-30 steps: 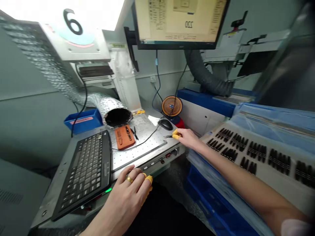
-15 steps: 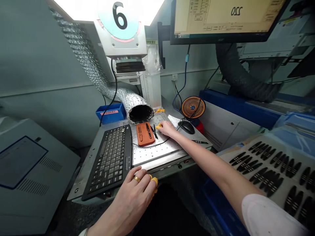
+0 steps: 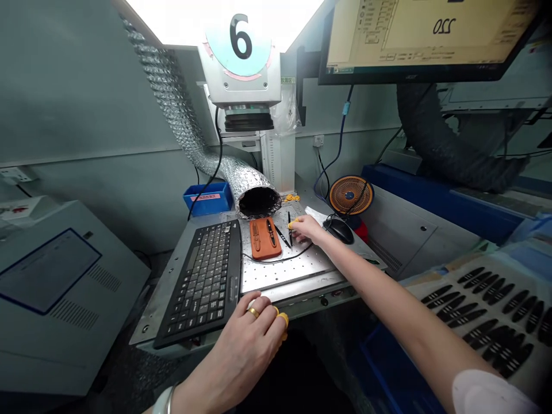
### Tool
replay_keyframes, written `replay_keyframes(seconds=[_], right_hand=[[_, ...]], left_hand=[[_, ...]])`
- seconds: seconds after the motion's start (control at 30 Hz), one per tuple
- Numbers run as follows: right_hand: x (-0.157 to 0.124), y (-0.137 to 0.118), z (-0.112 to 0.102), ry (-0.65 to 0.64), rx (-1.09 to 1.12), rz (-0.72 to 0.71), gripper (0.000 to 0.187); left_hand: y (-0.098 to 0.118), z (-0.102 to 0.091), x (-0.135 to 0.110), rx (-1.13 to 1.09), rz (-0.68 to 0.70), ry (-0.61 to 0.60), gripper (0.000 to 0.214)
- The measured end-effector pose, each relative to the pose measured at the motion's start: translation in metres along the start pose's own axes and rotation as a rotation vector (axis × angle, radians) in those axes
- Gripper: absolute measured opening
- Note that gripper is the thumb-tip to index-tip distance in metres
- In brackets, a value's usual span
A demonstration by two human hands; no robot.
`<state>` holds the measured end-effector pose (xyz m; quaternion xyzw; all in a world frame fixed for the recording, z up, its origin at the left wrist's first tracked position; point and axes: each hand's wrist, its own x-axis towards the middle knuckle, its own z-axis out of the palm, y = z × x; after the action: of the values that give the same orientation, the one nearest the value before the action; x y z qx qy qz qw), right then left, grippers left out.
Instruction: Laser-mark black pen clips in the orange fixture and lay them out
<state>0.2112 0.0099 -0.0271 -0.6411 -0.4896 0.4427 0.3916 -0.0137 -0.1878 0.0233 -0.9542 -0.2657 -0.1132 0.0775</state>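
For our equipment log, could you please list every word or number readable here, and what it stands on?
"6": on the round sign
"220", flipped: on the monitor screen
Pink label on the blue bin: too small to read
Green label: too small to read
Small on-screen text: too blurred to read

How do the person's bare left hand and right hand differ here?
The left hand lies low at the front edge of the perforated metal plate, while the right hand reaches farther in, at a slim black piece. The left hand wears a gold ring and a silver bangle; the right hand shows neither. Both wear yellow finger cots.
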Motion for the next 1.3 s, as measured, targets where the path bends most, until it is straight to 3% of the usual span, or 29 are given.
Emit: replay_keyframes(seconds=[0.23,0.67,0.93,1.1,1.3], right_hand=[[-0.013,0.003,-0.012,-0.045,0.412,0.053,0.018],[-0.019,0.003,-0.03,-0.122,0.544,0.135,0.007],[-0.011,0.022,-0.031,-0.14,0.642,0.045,0.011],[-0.011,0.022,-0.029,-0.084,0.602,0.025,0.012],[-0.009,0.023,-0.019,-0.009,0.549,-0.06,0.008]], left_hand=[[0.002,0.001,0.004,-0.017,0.006,-0.017,0.008],[0.0,-0.003,0.015,0.005,-0.014,-0.06,0.005],[-0.007,-0.007,0.023,0.032,-0.034,-0.075,0.006],[-0.027,-0.005,0.031,-0.009,-0.104,-0.063,0.008],[-0.071,0.008,0.046,-0.092,-0.277,-0.032,0.018]])
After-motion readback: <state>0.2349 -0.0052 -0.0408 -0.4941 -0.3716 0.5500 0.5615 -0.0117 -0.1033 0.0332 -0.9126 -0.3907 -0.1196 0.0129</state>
